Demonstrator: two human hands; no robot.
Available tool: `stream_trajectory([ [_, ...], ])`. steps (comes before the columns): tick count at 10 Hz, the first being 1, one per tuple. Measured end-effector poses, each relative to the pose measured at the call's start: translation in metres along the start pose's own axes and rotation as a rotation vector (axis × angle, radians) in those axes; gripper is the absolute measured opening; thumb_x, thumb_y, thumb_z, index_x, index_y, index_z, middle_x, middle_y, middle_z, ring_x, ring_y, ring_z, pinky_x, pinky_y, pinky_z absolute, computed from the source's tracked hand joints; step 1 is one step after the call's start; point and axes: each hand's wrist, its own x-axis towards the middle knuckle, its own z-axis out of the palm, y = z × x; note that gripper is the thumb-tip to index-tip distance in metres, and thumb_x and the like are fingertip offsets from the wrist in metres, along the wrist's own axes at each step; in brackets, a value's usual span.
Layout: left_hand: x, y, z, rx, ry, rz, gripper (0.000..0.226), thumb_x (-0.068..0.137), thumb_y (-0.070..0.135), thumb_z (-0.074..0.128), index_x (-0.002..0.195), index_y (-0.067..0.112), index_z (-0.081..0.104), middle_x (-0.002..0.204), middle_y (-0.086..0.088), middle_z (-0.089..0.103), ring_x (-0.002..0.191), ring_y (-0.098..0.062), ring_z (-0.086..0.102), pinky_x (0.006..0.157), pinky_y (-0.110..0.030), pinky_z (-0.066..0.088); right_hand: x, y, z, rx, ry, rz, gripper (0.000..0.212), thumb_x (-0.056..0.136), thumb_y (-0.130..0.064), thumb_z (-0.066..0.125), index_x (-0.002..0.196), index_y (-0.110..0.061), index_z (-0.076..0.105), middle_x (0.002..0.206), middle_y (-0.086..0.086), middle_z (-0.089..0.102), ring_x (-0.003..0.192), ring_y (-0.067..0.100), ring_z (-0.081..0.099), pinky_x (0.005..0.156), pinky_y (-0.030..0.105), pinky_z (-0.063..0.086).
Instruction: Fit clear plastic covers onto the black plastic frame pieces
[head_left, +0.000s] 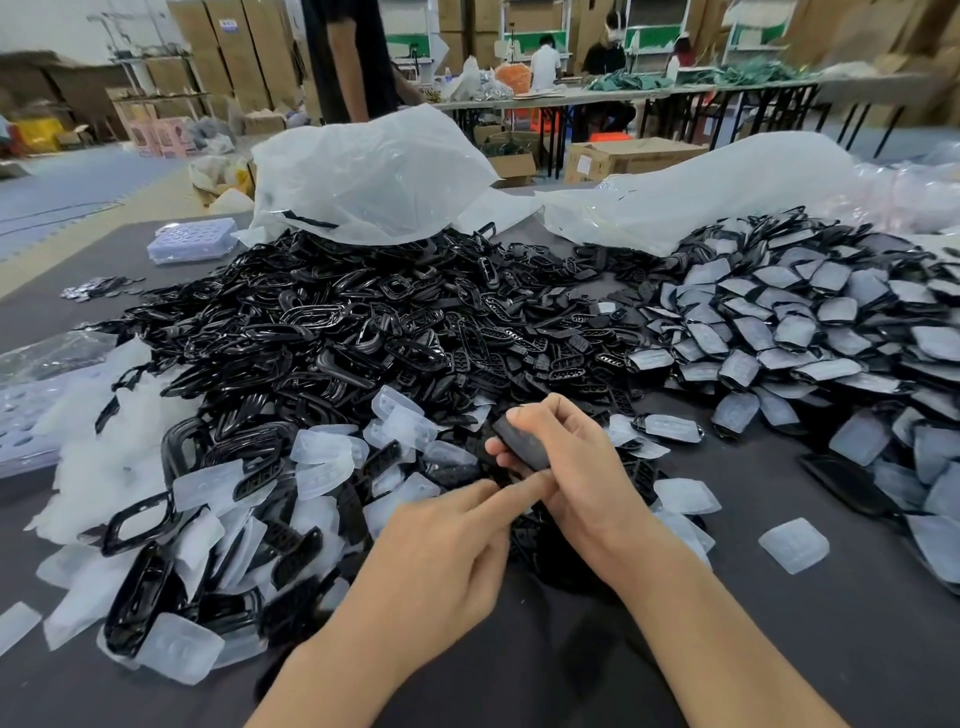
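On a dark table (779, 649) in a warehouse, in front of the heap of black frames (337, 332), the right hand (576, 467) grips one frame piece (522, 441). The left hand (441, 561) touches its end with a straight forefinger. Clear covers (322, 467) litter the heap's near edge, with covered frames (779, 322) to its right and plastic bags (374, 171) behind.

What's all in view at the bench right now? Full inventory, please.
black frame pieces: big heap, black, table centre
clear covers: many loose, milky clear, near-left heap
covered frames: large heap, black under clear, right
plastic bags: two, translucent white, behind heaps
perforated trays: two, pale clear, far left and left edge
table: one, dark grey, under everything
people: several, dark or white tops, background
held black piece: one, black, in right hand
right hand: grips held black piece
left hand: index fingertip touches the piece's lower end
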Motion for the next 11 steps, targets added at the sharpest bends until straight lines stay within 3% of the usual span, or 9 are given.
stream_trajectory([
  [1,0.001,-0.005,-0.001,-0.220,0.250,-0.162,0.044,0.090,0.014,0.041,0.119,0.039,0.062,0.084,0.015,0.058,0.069,-0.006,0.057,0.061,-0.017,0.044,0.000,0.000,0.000,0.063,-0.027,0.017,0.028,0.094,-0.005,0.062,0.070,-0.016,0.052,0.074,0.005,0.066,0.068,0.015,0.070,0.060,0.021,0.055],
  [2,0.005,-0.011,-0.002,-0.484,0.385,-0.433,0.037,0.098,0.009,0.045,0.109,0.040,0.061,0.085,0.011,0.065,0.067,-0.011,0.059,0.059,-0.028,0.049,0.001,0.002,0.000,0.013,-0.065,0.018,0.027,0.093,-0.010,0.065,0.070,-0.018,0.052,0.073,-0.001,0.067,0.065,0.014,0.068,0.059,0.023,0.056],
  [4,0.009,-0.009,-0.002,-0.643,0.317,-0.537,0.013,0.099,0.026,0.057,0.099,0.035,0.067,0.075,-0.004,0.068,0.066,-0.022,0.060,0.063,-0.038,0.053,-0.006,0.011,0.009,-0.231,-0.143,-0.044,0.024,0.093,-0.018,0.070,0.073,-0.029,0.066,0.075,-0.001,0.069,0.061,0.013,0.064,0.057,0.022,0.053],
  [6,0.006,-0.018,-0.004,-0.626,0.326,-0.567,0.016,0.101,0.015,0.055,0.100,0.025,0.066,0.074,0.009,0.071,0.067,-0.002,0.062,0.067,-0.017,0.049,-0.021,0.012,0.002,-0.486,-0.166,-0.077,0.021,0.107,-0.014,0.051,0.105,-0.024,0.070,0.080,-0.001,0.075,0.065,0.013,0.069,0.061,0.023,0.055],
  [7,0.005,-0.015,-0.002,-0.579,0.313,-0.548,0.022,0.101,0.014,0.052,0.102,0.030,0.067,0.073,0.010,0.070,0.064,-0.002,0.060,0.064,-0.013,0.046,-0.028,0.011,-0.003,-0.539,-0.181,-0.065,0.025,0.108,-0.016,0.048,0.102,-0.023,0.072,0.083,0.004,0.076,0.066,0.016,0.069,0.061,0.025,0.055],
  [8,0.002,-0.014,0.002,-0.568,0.283,-0.519,0.034,0.099,0.007,0.047,0.107,0.035,0.065,0.078,0.008,0.070,0.062,-0.007,0.055,0.060,-0.020,0.044,-0.026,-0.003,-0.015,-0.513,-0.089,-0.090,0.025,0.108,-0.014,0.048,0.119,-0.019,0.070,0.084,0.006,0.077,0.064,0.014,0.069,0.059,0.023,0.055],
  [9,0.002,-0.019,0.003,-0.616,0.273,-0.545,0.038,0.099,0.001,0.045,0.110,0.032,0.063,0.079,0.006,0.069,0.065,-0.010,0.054,0.061,-0.026,0.044,-0.011,-0.041,-0.050,-0.282,0.154,-0.180,0.029,0.107,-0.015,0.049,0.133,-0.009,0.061,0.090,0.009,0.079,0.069,0.013,0.071,0.062,0.021,0.057],
  [10,0.001,-0.022,0.006,-0.632,0.271,-0.516,0.039,0.099,0.000,0.044,0.107,0.033,0.064,0.080,0.003,0.068,0.066,-0.012,0.056,0.060,-0.024,0.045,0.005,-0.090,-0.095,-0.054,0.466,-0.327,0.054,0.104,-0.022,0.057,0.153,-0.013,0.038,0.090,0.010,0.078,0.072,0.014,0.073,0.067,0.024,0.059],
  [11,-0.002,-0.020,0.008,-0.584,0.252,-0.499,0.042,0.099,0.000,0.046,0.104,0.038,0.063,0.081,0.001,0.069,0.067,-0.030,0.054,0.061,-0.034,0.044,-0.001,-0.093,-0.125,-0.002,0.698,-0.312,0.088,0.101,-0.027,0.064,0.162,-0.018,0.001,0.087,0.013,0.073,0.062,0.014,0.072,0.065,0.025,0.061],
])
